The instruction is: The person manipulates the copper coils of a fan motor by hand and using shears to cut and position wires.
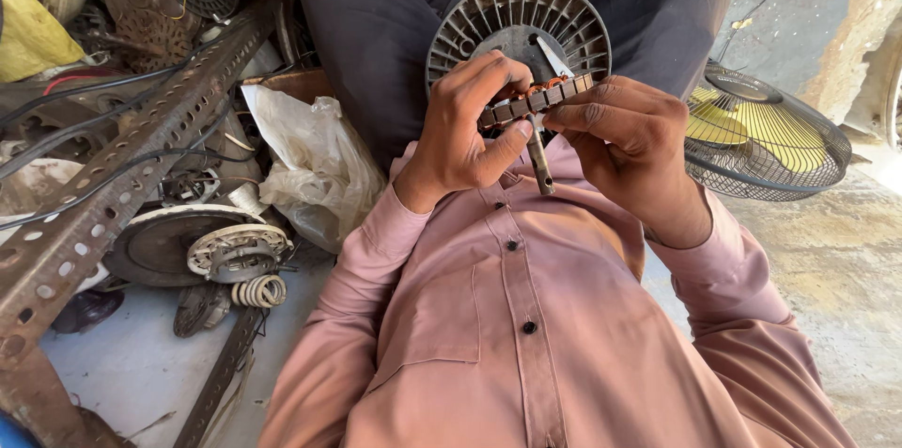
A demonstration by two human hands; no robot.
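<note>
Both hands are wrapped around a fan motor core, a laminated stator ring with coppery windings showing along its top edge and a steel shaft poking out below it. The left hand is closed on the near end of the stator, thumb pressed up against the shaft. The right hand is closed on the far end, fingers curled over the laminations. The whole thing is held in mid-air above the lap, just in front of a grey ribbed motor housing that rests on the dark trousers.

My guess at the risks:

- The stator has nothing under it. If either hand's grip slips, it probably drops onto the housing right behind it or rolls off the lap toward the floor, and the windings could get nicked.
- Fingertips sit right on the copper. Pressing or scraping there could damage the wire's coating, which looks like the most fragile part here.
- The shaft gets sideways pressure from the thumb. If it's loose in the core, it could slide out or cock over.
- To the left of the stator there's a crumpled plastic bag, a rusty perforated angle bar and another motor with a coil on the floor. Anything dropped that way would be hard to find.

A yellow-bladed fan in a wire guard lies to the right of the stator, well apart.
</note>
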